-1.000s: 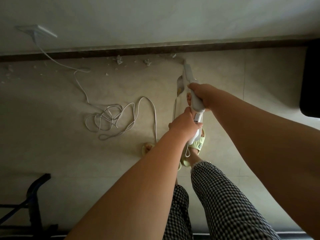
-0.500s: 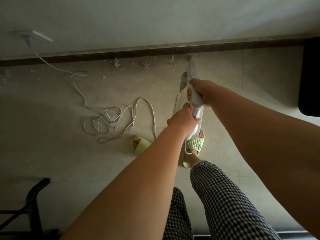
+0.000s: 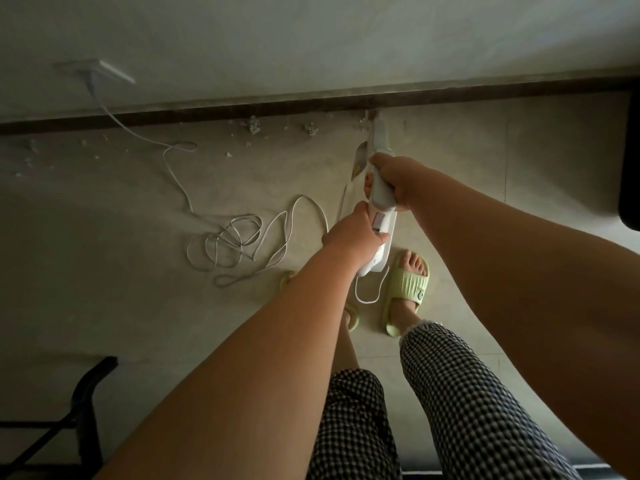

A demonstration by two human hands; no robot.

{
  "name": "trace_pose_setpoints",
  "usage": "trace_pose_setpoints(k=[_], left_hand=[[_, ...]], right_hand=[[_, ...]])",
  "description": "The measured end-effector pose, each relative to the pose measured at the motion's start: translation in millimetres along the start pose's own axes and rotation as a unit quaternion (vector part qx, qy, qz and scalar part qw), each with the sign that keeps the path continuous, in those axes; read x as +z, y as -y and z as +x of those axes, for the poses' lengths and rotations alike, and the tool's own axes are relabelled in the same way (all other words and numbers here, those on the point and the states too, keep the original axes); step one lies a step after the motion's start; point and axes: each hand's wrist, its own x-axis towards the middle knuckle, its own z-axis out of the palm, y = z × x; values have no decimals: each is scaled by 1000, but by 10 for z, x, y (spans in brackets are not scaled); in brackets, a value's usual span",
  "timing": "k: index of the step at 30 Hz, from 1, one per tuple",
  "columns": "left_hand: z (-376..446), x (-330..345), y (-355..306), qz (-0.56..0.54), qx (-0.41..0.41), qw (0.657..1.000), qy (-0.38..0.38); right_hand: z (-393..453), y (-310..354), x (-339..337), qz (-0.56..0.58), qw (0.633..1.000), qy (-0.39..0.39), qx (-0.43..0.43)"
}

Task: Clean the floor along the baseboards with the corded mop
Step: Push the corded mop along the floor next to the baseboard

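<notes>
The white corded mop (image 3: pixel 380 188) points away from me, its far end touching the floor right at the dark baseboard (image 3: pixel 311 107). My right hand (image 3: pixel 394 178) grips the upper part of the handle. My left hand (image 3: pixel 353 237) grips the handle lower down, nearer my body. The mop's white cord (image 3: pixel 239 237) lies in a tangled heap on the floor to the left and runs up to a wall socket (image 3: pixel 93 71). Bits of debris (image 3: pixel 254 125) lie along the baseboard left of the mop's tip.
My feet in green slippers (image 3: pixel 408 285) stand just under the handle, and a loop of cord hangs by the right foot. A black frame (image 3: pixel 79 410) sits at bottom left. A dark object (image 3: pixel 630 161) stands at the right edge.
The mop's tip has slid right along the baseboard, away from the debris, and both hands moved with it. My left foot has stepped forward under my arm.
</notes>
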Motion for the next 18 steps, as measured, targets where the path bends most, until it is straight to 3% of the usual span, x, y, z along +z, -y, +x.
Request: trace_pose_setpoints(k=[18], left_hand=[[-49, -244, 448, -37, 0, 999, -1]], right_hand=[[23, -95, 511, -7, 1000, -5, 10]])
